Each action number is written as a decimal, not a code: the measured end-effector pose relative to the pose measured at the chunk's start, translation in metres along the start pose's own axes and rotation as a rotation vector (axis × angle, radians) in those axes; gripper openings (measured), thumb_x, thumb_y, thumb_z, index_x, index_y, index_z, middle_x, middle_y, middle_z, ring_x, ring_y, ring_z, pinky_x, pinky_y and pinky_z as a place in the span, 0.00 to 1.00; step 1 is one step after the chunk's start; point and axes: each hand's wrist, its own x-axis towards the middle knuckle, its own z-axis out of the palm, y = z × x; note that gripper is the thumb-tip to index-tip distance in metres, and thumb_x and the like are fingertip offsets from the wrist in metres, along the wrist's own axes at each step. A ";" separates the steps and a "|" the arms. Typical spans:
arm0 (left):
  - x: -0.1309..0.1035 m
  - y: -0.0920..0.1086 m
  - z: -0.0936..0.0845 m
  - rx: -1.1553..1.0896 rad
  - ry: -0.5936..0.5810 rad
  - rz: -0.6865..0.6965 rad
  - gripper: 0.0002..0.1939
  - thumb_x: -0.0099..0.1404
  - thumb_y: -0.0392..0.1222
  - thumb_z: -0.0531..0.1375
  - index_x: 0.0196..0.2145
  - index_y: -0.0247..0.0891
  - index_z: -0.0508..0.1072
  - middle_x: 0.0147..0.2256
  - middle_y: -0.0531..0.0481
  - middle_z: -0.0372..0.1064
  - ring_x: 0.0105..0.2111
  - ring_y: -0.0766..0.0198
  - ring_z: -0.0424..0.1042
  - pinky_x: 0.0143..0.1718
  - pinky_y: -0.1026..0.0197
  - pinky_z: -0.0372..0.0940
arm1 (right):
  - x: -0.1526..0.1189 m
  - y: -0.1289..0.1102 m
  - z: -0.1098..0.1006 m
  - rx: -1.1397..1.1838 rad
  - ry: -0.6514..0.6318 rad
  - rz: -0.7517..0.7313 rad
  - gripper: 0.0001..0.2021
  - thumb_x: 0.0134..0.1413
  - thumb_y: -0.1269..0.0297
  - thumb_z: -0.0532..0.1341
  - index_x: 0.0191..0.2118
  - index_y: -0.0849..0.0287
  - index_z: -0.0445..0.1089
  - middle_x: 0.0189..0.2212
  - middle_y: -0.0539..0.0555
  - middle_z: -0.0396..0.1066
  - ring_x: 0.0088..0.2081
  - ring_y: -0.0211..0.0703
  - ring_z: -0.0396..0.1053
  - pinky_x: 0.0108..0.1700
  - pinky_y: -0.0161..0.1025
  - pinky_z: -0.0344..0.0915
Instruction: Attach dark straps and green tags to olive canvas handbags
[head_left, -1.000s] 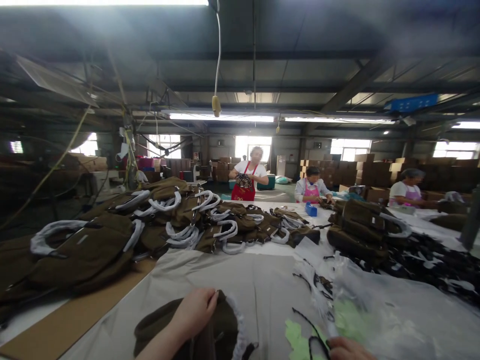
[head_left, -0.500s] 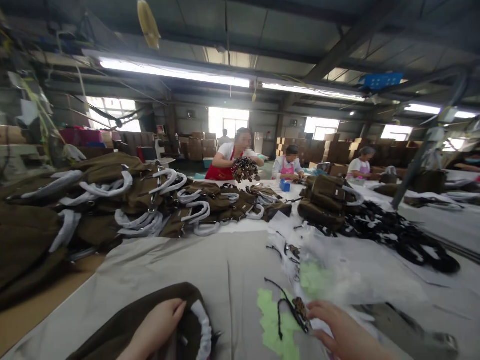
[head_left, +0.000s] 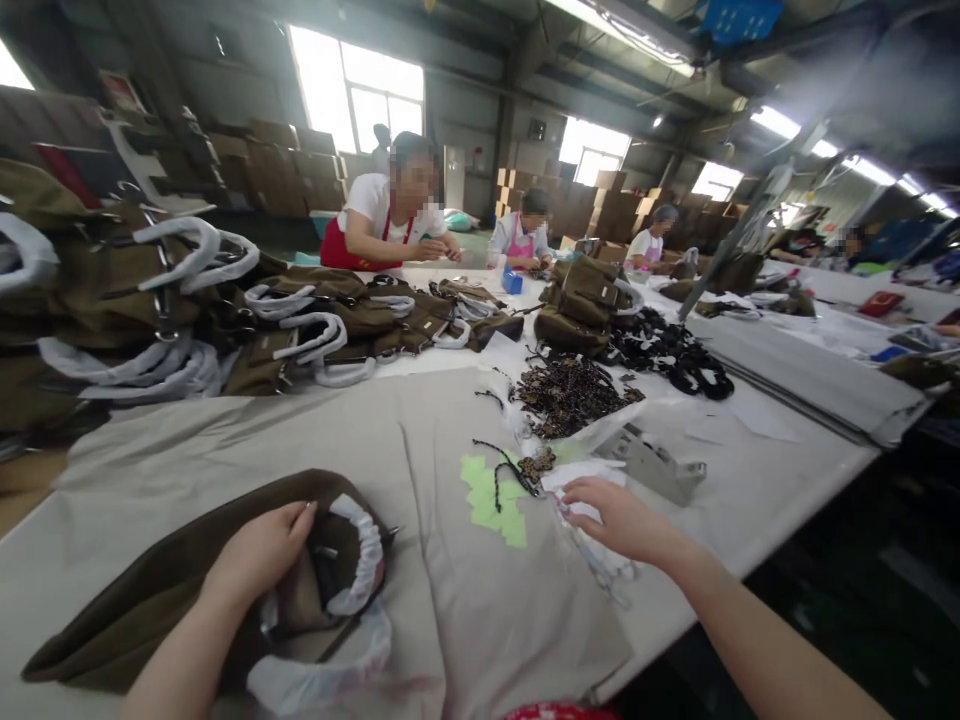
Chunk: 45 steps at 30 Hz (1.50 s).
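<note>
A: What is the left hand [head_left: 259,560] doing?

B: Its thumb and fingers are nearly closed, pinching the upper edge of an olive-brown soft fabric bag [head_left: 127,610]. The grip probably steadies the opening.

A: Where does the bag lie?

B: Near left, on a creased grey cloth [head_left: 375,440]; the cloth perhaps protects it. The curved handle [head_left: 364,545] has a puckered white wrapping, likely against scuffs.

A: And the right hand [head_left: 619,520]?

B: Half open, fingers loosely bent at thin white slips [head_left: 600,475]. I can't tell whether it has hold of any.

A: What's beside it?

B: To its left, a black braided cord [head_left: 504,455] and a brown patterned piece [head_left: 538,465], by jagged-edged, flat green paper [head_left: 484,490]. They seem laid within easy reach.

A: Farther out?

B: A tangled heap of dark, brown-patterned pieces [head_left: 570,395], then, at far left, slumped olive-brown bags [head_left: 367,320] with white-wrapped handles.
</note>
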 end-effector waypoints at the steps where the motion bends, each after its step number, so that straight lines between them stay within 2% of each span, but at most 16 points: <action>1: -0.002 0.001 -0.002 0.004 0.012 0.001 0.24 0.68 0.53 0.45 0.36 0.38 0.77 0.39 0.40 0.79 0.42 0.47 0.76 0.42 0.56 0.65 | -0.004 0.001 -0.002 -0.005 0.014 0.005 0.12 0.62 0.62 0.58 0.47 0.56 0.74 0.50 0.58 0.73 0.54 0.49 0.69 0.57 0.48 0.64; 5: -0.034 0.017 -0.022 0.007 0.127 0.053 0.22 0.67 0.52 0.45 0.32 0.40 0.75 0.34 0.45 0.78 0.38 0.51 0.75 0.38 0.58 0.64 | -0.022 0.011 -0.003 -0.026 0.072 0.022 0.11 0.61 0.63 0.59 0.46 0.57 0.74 0.50 0.58 0.74 0.53 0.49 0.69 0.57 0.48 0.64; 8: -0.081 0.040 -0.044 0.007 0.220 0.074 0.23 0.67 0.55 0.44 0.26 0.41 0.70 0.24 0.50 0.72 0.31 0.56 0.71 0.33 0.60 0.61 | -0.030 0.019 0.000 -0.040 0.088 0.031 0.11 0.60 0.65 0.60 0.46 0.58 0.74 0.48 0.58 0.75 0.52 0.49 0.71 0.56 0.48 0.66; 11: -0.129 0.068 -0.053 0.032 0.244 0.148 0.24 0.64 0.59 0.44 0.26 0.43 0.69 0.24 0.50 0.72 0.29 0.56 0.70 0.31 0.59 0.59 | -0.027 0.021 0.004 -0.039 0.081 0.039 0.10 0.60 0.64 0.60 0.45 0.58 0.75 0.47 0.58 0.76 0.50 0.49 0.72 0.54 0.48 0.67; 13: -0.153 0.085 -0.048 0.039 0.196 0.214 0.23 0.63 0.61 0.45 0.25 0.43 0.69 0.27 0.49 0.73 0.30 0.55 0.71 0.32 0.58 0.59 | -0.021 0.017 0.006 -0.029 0.095 0.041 0.10 0.60 0.65 0.59 0.44 0.58 0.75 0.46 0.57 0.77 0.49 0.48 0.72 0.54 0.47 0.67; 16: -0.171 0.107 -0.026 -0.089 -0.033 0.251 0.24 0.65 0.60 0.44 0.24 0.42 0.66 0.24 0.50 0.71 0.28 0.57 0.72 0.29 0.60 0.60 | -0.010 0.012 0.013 -0.038 0.129 0.043 0.10 0.60 0.65 0.59 0.45 0.58 0.75 0.46 0.57 0.76 0.49 0.48 0.72 0.53 0.44 0.66; 21: -0.164 0.124 0.024 -0.461 -0.614 0.257 0.22 0.69 0.59 0.45 0.28 0.40 0.63 0.22 0.55 0.65 0.18 0.65 0.66 0.22 0.64 0.58 | -0.001 0.013 0.042 -0.177 -0.044 0.043 0.12 0.63 0.66 0.56 0.49 0.59 0.73 0.45 0.57 0.76 0.45 0.43 0.72 0.49 0.38 0.66; 24: -0.149 0.122 0.045 -0.510 -0.546 0.291 0.21 0.68 0.57 0.49 0.25 0.39 0.63 0.23 0.54 0.62 0.23 0.65 0.64 0.26 0.65 0.58 | 0.001 0.013 0.063 -0.226 -0.134 -0.003 0.12 0.61 0.70 0.58 0.48 0.60 0.73 0.45 0.57 0.74 0.47 0.43 0.71 0.50 0.37 0.64; 26: -0.141 0.118 0.051 -0.521 -0.461 0.303 0.22 0.67 0.56 0.50 0.24 0.38 0.64 0.23 0.54 0.62 0.26 0.65 0.63 0.30 0.65 0.59 | 0.003 0.012 0.074 -0.270 -0.166 -0.023 0.11 0.60 0.73 0.57 0.45 0.64 0.74 0.44 0.61 0.73 0.48 0.47 0.70 0.50 0.38 0.63; 28: -0.136 0.114 0.053 -0.575 -0.465 0.296 0.22 0.67 0.56 0.51 0.24 0.37 0.65 0.24 0.54 0.62 0.27 0.65 0.62 0.31 0.65 0.59 | 0.004 0.012 0.082 -0.311 -0.175 -0.025 0.11 0.60 0.77 0.54 0.41 0.68 0.74 0.41 0.65 0.72 0.46 0.50 0.69 0.48 0.40 0.63; 32: -0.134 0.112 0.052 -0.725 -0.483 0.223 0.20 0.65 0.55 0.54 0.24 0.36 0.68 0.25 0.53 0.63 0.27 0.66 0.61 0.31 0.66 0.59 | 0.007 0.011 0.088 -0.323 -0.154 -0.047 0.11 0.59 0.79 0.53 0.36 0.69 0.74 0.37 0.68 0.72 0.43 0.52 0.69 0.45 0.43 0.63; 36: -0.132 0.113 0.051 -0.900 -0.513 0.158 0.18 0.61 0.53 0.59 0.24 0.35 0.71 0.26 0.52 0.66 0.28 0.65 0.63 0.33 0.65 0.61 | -0.001 0.003 0.082 -0.269 -0.088 -0.091 0.09 0.61 0.73 0.54 0.35 0.65 0.72 0.38 0.65 0.73 0.43 0.51 0.69 0.47 0.43 0.64; 38: -0.132 0.112 0.051 -0.990 -0.526 0.152 0.17 0.59 0.52 0.60 0.23 0.35 0.71 0.25 0.52 0.67 0.28 0.66 0.64 0.33 0.65 0.61 | -0.005 -0.008 0.072 -0.085 0.090 -0.083 0.08 0.64 0.69 0.53 0.39 0.61 0.70 0.41 0.61 0.74 0.41 0.46 0.70 0.45 0.41 0.66; 42: -0.143 0.113 0.049 -0.941 -0.436 0.325 0.16 0.63 0.49 0.59 0.25 0.35 0.73 0.25 0.51 0.67 0.28 0.66 0.66 0.34 0.64 0.63 | 0.001 -0.045 0.040 0.770 0.615 -0.025 0.06 0.66 0.59 0.54 0.41 0.54 0.62 0.38 0.52 0.77 0.26 0.35 0.70 0.30 0.34 0.67; 43: -0.149 0.113 0.049 -0.858 -0.356 0.390 0.16 0.65 0.48 0.58 0.26 0.35 0.74 0.26 0.51 0.68 0.29 0.66 0.67 0.35 0.64 0.63 | 0.007 -0.057 0.034 0.930 0.641 -0.024 0.07 0.65 0.57 0.55 0.41 0.54 0.61 0.35 0.50 0.77 0.24 0.34 0.70 0.28 0.33 0.67; 45: -0.161 0.116 0.047 -0.661 -0.125 0.489 0.16 0.67 0.47 0.57 0.28 0.37 0.77 0.30 0.48 0.70 0.34 0.64 0.69 0.39 0.62 0.65 | 0.021 -0.084 0.028 1.122 0.553 -0.028 0.10 0.62 0.54 0.59 0.39 0.54 0.61 0.29 0.47 0.77 0.22 0.34 0.71 0.25 0.31 0.67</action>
